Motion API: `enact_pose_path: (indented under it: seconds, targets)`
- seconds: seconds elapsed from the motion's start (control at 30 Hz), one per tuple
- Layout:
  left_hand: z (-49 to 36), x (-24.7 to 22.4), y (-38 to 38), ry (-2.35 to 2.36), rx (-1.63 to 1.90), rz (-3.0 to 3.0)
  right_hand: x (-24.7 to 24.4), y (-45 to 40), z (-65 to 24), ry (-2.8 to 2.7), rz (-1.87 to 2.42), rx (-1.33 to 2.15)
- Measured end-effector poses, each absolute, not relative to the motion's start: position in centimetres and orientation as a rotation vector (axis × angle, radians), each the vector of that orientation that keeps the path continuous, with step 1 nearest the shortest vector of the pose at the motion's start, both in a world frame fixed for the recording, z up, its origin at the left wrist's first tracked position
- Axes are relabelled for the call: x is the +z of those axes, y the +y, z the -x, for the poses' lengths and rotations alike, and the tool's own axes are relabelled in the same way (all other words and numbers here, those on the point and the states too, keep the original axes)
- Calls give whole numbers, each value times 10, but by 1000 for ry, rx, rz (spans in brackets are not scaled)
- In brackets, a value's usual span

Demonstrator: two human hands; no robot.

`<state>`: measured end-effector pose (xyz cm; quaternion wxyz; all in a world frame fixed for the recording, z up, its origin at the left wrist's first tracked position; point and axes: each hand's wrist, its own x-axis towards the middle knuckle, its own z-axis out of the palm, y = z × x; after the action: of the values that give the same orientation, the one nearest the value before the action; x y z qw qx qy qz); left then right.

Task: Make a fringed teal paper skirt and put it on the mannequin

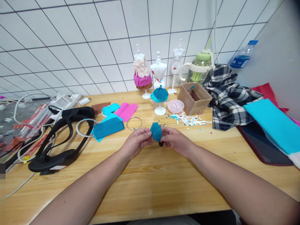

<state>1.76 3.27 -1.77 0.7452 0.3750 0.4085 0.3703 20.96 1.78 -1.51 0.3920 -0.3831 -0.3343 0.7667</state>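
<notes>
A small fan of pleated teal crepe paper point(156, 131) is held up over the middle of the table. My left hand point(138, 139) pinches its left edge between thumb and fingers. My right hand point(174, 140) is closed at its right edge, with a small black object point(161, 143) just under the fingers; what that is I cannot make out. Behind the hands, a white mini dress form point(158, 70) wears a teal paper skirt point(159, 94). To its left, another form wears a cream top point(140, 67) and a magenta and brown skirt. A third form point(177, 59) stands bare.
Folded teal paper point(109, 127), pink paper point(127, 111) and a wire ring point(134, 123) lie left. A black headset frame point(77, 148) stands beyond. Rightward are a pink dish point(175, 106), paper scraps point(187, 119), a cardboard box point(195, 101), plaid cloth point(231, 93) and a tablet point(264, 145).
</notes>
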Motion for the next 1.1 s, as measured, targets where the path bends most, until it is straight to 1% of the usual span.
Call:
enact_pose_path:
  seconds: [0.2, 0.37, 0.5, 0.77, 0.9, 1.0, 1.1]
  targets:
    - [-18, -23, 31, 920, 739, -1043, -15, 17, -211, -902, 1042, 1805]
    - [-17, -28, 31, 824, 715, -1077, -18, 18, -210, -830, 997, 2000]
    - [-16, -29, 32, 823, 716, -1090, -16, 18, -212, -739, 994, 1999]
    - [-18, -23, 31, 872, 744, -1100, -19, 18, -207, -1054, 1149, 1723]
    - [-19, -23, 32, 916, 808, -1007, -19, 16, -203, -1076, 1100, 1698]
    - [-19, -20, 32, 878, 828, -860, -19, 14, -202, -1127, 1044, 1732]
    - [-20, -18, 32, 860, 845, -845, -19, 14, -204, -1186, 1010, 1759]
